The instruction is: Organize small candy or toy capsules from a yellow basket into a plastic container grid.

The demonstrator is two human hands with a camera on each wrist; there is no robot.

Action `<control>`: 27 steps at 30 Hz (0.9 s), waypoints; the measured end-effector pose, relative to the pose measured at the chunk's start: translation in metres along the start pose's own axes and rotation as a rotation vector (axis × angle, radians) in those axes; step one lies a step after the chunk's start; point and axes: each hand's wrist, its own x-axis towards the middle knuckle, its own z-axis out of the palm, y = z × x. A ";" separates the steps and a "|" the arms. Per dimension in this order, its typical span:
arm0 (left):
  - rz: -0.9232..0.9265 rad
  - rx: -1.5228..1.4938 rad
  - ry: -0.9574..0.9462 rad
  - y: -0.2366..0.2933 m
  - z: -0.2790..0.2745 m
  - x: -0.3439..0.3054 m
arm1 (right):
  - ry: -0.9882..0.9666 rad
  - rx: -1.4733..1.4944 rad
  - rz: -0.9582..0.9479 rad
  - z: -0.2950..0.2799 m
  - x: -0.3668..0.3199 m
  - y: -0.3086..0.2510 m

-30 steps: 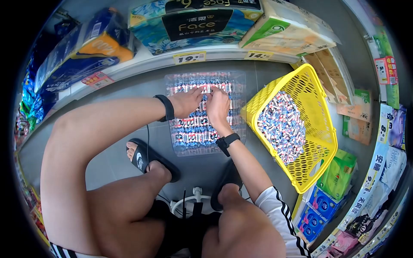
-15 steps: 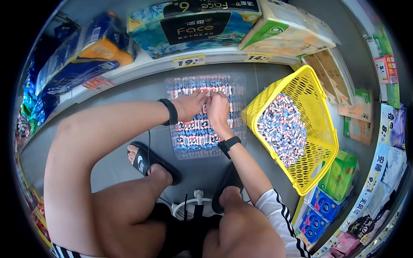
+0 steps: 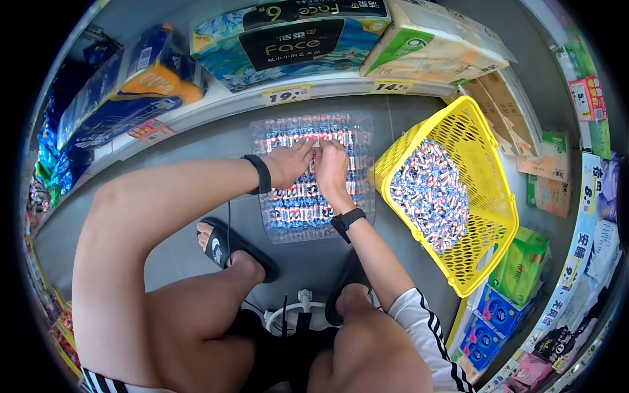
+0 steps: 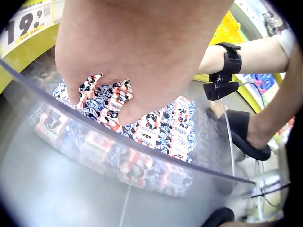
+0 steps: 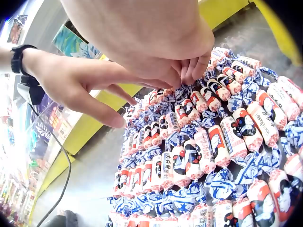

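Wrapped candies [image 5: 187, 158], white and red with blue twisted ends, lie in tight rows inside a clear plastic box [image 3: 363, 196] on the floor. My left hand [image 3: 288, 165] reaches over the box from the left. Its fingers are extended and its thumb spread, with the fingertips down at a far row. Beside it my right hand [image 3: 333, 167] has its fingers curled down onto the same row, pinching at a wrapped candy that they mostly hide. In the right wrist view the two hands' fingertips come close together over the candies.
A yellow basket [image 3: 488, 124] tilts at the right, holding a heap of loose candies [image 3: 432, 193]. Shelves with tissue packs [image 3: 295, 46] curve round the far side and right. A sandalled foot [image 3: 239, 252] stands near the box, with a white stand base [image 3: 304, 304] between the legs.
Both hands stay over the same far row. The left hand's fingers have shifted slightly closer to the right hand's fingertips. The view has tilted a little; box and basket stay put.
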 end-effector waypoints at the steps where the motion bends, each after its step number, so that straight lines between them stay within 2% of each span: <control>1: -0.004 -0.003 -0.009 0.000 -0.001 0.001 | -0.003 -0.008 -0.001 -0.001 0.000 -0.001; 12: -0.004 -0.025 -0.009 0.006 0.000 -0.005 | -0.050 -0.052 -0.005 -0.008 -0.001 -0.004; 14: 0.051 -0.005 0.133 0.006 0.007 -0.008 | -0.013 -0.051 -0.042 -0.013 -0.001 -0.005; 17: 0.072 -0.062 0.176 0.017 -0.003 -0.017 | -0.070 -0.015 0.009 -0.037 -0.005 -0.023; 23: 0.154 -0.111 0.287 0.044 0.006 -0.029 | -0.127 -0.022 -0.122 -0.081 -0.027 -0.017; 25: 0.227 -0.123 0.399 0.055 0.003 -0.033 | -0.237 -0.015 -0.092 -0.109 -0.034 -0.028; 27: 0.204 -0.171 0.358 0.072 -0.007 -0.039 | -0.213 0.003 -0.086 -0.126 -0.046 -0.027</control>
